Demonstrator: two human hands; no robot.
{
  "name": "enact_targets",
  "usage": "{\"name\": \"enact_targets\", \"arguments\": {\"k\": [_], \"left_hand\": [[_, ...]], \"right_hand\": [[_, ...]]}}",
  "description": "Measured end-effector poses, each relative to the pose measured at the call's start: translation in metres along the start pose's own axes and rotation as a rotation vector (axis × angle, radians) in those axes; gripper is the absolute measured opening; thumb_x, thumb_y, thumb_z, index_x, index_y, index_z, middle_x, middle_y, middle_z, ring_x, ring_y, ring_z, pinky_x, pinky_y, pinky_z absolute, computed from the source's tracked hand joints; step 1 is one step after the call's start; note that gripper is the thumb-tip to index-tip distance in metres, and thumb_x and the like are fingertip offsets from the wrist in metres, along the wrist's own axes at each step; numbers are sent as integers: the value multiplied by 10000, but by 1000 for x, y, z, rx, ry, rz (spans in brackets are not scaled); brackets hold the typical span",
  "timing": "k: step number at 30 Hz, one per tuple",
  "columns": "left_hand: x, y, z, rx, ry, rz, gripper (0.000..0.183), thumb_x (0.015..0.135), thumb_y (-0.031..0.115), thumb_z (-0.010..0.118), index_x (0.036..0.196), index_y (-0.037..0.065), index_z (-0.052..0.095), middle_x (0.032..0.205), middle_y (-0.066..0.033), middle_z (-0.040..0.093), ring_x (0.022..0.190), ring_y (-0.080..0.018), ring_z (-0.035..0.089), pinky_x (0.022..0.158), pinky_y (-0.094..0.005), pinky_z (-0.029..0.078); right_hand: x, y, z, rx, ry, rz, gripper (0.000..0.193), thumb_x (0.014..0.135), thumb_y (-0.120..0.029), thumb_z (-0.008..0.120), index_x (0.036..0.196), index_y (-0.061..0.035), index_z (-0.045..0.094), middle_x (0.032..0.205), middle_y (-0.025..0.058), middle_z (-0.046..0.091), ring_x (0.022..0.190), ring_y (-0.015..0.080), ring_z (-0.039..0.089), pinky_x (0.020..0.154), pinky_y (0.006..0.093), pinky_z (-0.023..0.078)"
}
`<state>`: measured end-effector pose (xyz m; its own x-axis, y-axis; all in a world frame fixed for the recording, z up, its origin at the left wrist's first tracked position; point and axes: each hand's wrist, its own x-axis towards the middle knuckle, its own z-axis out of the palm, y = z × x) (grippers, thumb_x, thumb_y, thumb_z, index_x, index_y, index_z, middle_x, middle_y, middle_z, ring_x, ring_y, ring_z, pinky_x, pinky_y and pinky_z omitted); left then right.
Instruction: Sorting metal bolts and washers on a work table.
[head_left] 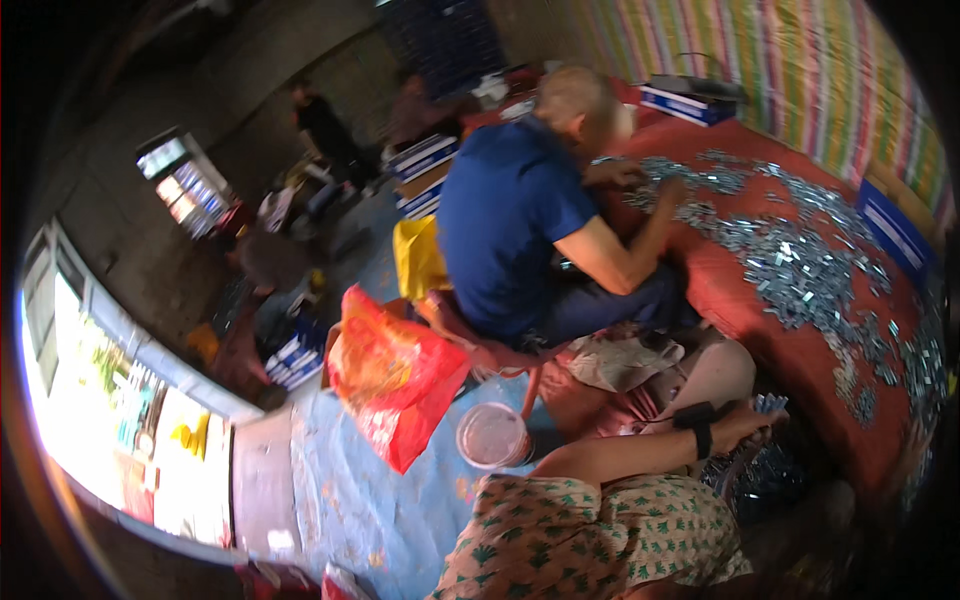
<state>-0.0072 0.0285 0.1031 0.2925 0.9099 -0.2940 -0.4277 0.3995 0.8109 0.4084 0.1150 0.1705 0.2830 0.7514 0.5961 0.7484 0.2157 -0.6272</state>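
Silvery metal pieces [770,404], small and slim, poke up as a bunch from the fingers of the wearer's left hand [738,428], which has closed around them at the end of an outstretched forearm. Above that hand's wrist sits a dark band [703,440]. Just below the hand is a dark, glossy heap [765,480] with bright glints, too shadowed to name with certainty. Beyond the hand, and to its right, many loose pieces [800,265] lie spread over a red cloth [722,292]. Farther off, up and to the left of the hand, a co-worker in a blue shirt [510,220] bends over the same spread, with one hand [670,192] at its near edge. Well to the left of the hand stand a pale bucket [463,437] and a red plastic bag [395,375].

At the dark rim right of the hand, a blurred shape [912,455] may be the right hand; whether it is open or closed cannot be told.

Handling the bunch well would probably call for a firm, even grip (thin metal seems likely to slide on itself), ends lined up and wrist level, so that none slip out. Squeezing too hard could fan the pieces apart; small handfuls should be easier to control.
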Motion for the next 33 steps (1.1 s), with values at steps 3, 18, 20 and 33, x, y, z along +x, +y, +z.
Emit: {"name": "enact_targets", "arguments": {"k": [3, 18, 20, 33], "left_hand": [[2, 2, -31, 190, -35, -14, 295, 910, 249, 630, 1113, 35, 630, 964, -47, 658, 816, -139, 608, 683, -254, 477], [18, 29, -9, 238, -217, 39, 241, 919, 27, 554, 1141, -59, 593, 775, -32, 608, 464, -55, 433, 396, -190, 299], [20, 24, -11, 164, -195, 20, 86, 905, 34, 591, 987, 8, 583, 742, -73, 630, 456, -62, 424, 402, -199, 289], [31, 23, -26, 38, -204, -29, 202, 947, 134, 589, 1089, -10, 580, 786, -51, 588, 460, -53, 398, 387, -185, 278]], "right_hand": [[-10, -102, -3, 545, -174, 31, 355, 969, -197, 524, 1280, -26, 532, 1302, 123, 532, 1028, 223, 602, 919, 348, 468], [26, -44, -229, 327, 783, 28, 741, 924, -92, 584, 1472, 55, 107, 1046, 151, 675, 725, 140, 644, 616, 248, 503], [28, -40, -264, 335, 832, 17, 750, 927, -88, 578, 1471, 57, 83, 1041, 159, 675, 732, 149, 651, 607, 254, 510], [27, -34, -205, 415, 644, 85, 747, 886, -66, 551, 1470, 53, 102, 886, 115, 701, 642, 144, 657, 548, 238, 518]]}}
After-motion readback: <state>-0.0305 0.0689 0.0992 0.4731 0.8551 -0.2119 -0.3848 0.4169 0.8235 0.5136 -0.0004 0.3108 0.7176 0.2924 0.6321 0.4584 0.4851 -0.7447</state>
